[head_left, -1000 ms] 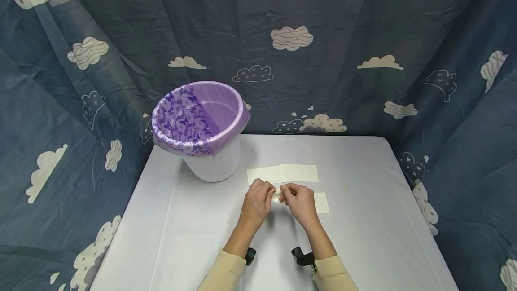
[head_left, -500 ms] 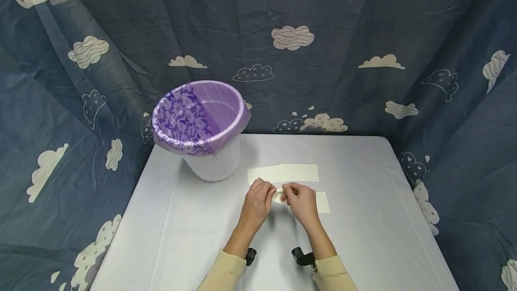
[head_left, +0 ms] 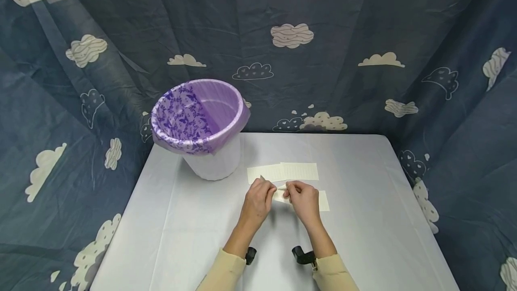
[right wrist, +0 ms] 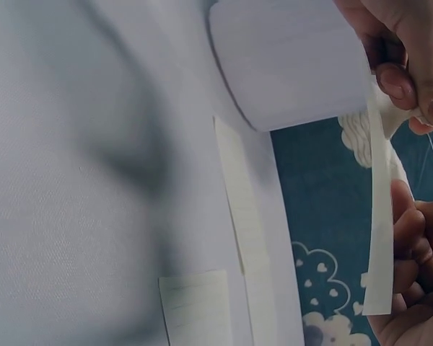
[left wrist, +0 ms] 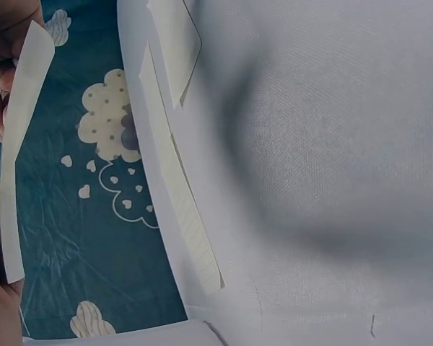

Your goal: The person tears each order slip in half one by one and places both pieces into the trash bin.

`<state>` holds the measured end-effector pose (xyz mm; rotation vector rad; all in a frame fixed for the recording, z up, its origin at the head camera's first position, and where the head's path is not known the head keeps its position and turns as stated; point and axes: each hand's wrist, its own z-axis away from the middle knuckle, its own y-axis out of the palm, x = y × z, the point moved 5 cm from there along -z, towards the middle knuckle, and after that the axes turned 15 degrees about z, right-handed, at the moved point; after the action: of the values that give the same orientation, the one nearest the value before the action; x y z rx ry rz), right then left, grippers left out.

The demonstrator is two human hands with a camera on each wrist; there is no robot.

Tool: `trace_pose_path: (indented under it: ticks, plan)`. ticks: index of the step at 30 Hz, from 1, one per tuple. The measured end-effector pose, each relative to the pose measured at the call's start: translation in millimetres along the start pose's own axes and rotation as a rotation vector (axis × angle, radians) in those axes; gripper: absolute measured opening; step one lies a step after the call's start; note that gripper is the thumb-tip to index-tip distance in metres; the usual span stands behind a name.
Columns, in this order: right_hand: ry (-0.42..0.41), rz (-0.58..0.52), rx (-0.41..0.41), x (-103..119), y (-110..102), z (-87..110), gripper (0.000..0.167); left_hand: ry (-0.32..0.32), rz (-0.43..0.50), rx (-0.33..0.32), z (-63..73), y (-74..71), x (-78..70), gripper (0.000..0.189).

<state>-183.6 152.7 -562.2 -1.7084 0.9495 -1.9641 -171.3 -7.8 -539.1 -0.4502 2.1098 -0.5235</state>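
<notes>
Paper strip [right wrist: 381, 238], cream and bent, is pinched in the fingers of left hand [head_left: 257, 201] and right hand [head_left: 304, 202] above a woven white tablecloth [head_left: 371, 237], near flat ruled slips [head_left: 300, 172] partly blocked by both, a white bin [head_left: 214, 165] with glossy floral purple liner [head_left: 181, 116] standing left

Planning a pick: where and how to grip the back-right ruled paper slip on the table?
Pinch the ruled paper slip by its free right short edge, probably from the right: it looks flat, and its left end meets another slip.
</notes>
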Motion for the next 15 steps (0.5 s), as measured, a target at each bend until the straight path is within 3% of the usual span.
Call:
trace_pose_path:
  ticks: [15]
  plan:
    - [0.042,-0.033,-0.043,-9,-13,-6.2,0.025,0.042,0.018,-0.037,0.6,-4.9,-3.3,0.008]
